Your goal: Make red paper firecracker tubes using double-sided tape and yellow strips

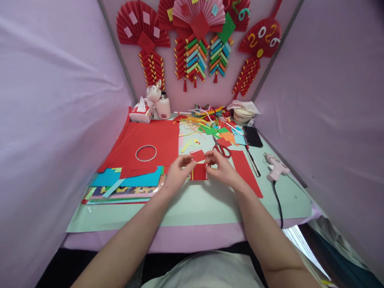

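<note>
Between my two hands is a small red paper piece [199,172] with a yellow strip along its left side. My left hand [181,168] pinches its upper left edge, and my right hand [218,166] grips the upper right edge. Just beyond the fingertips lies another small red paper [197,155], flat on the table. Red-handled scissors [222,149] rest right behind my right hand. To the right of that hand is a long red paper strip [246,173].
Large red sheets [159,138] bearing a white ring [146,146] lie left, above blue paper [144,181]. A glue gun [276,167], pen [253,162] and phone [253,136] are right. Paper scraps [227,136], a tissue box [141,113] and a bowl [242,115] stand at the back.
</note>
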### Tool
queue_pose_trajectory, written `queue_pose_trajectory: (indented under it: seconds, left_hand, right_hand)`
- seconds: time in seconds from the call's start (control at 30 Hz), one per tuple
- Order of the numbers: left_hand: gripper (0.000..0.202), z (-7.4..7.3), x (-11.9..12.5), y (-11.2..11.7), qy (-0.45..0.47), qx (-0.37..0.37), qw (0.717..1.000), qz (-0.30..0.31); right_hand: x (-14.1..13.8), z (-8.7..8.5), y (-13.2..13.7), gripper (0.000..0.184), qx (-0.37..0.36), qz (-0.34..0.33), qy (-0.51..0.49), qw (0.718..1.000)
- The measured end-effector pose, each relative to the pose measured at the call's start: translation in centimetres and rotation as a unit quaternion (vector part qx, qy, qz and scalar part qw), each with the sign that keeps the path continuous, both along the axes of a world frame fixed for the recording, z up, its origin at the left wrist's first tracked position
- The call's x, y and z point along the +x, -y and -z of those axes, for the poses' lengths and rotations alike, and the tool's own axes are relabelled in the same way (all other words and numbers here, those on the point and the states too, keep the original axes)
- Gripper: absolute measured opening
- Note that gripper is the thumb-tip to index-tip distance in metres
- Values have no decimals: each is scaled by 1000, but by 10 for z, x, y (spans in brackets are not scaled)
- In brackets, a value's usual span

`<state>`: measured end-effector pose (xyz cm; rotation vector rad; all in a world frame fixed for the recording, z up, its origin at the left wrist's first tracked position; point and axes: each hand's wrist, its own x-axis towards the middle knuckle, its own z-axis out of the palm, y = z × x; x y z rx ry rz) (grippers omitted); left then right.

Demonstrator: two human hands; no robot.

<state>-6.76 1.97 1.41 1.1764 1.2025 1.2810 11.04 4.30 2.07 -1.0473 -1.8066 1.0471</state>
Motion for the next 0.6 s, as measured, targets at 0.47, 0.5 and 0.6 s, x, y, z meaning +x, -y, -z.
queue_pose_trajectory:
  seconds: [0.47,0.5,0.6]
  left_hand:
    - [18,5,3,3,-24,-25,998,57]
    - [19,5,3,3,-27,-22,998,48]
    - [19,7,3,2,-29,-19,999,14]
  right_hand:
    - [-12,0,5,30,-6,10,-72,997]
    - [-12,0,5,28,24,21,-51,998]
    - [-13,-1,8,14,164,73,41,983]
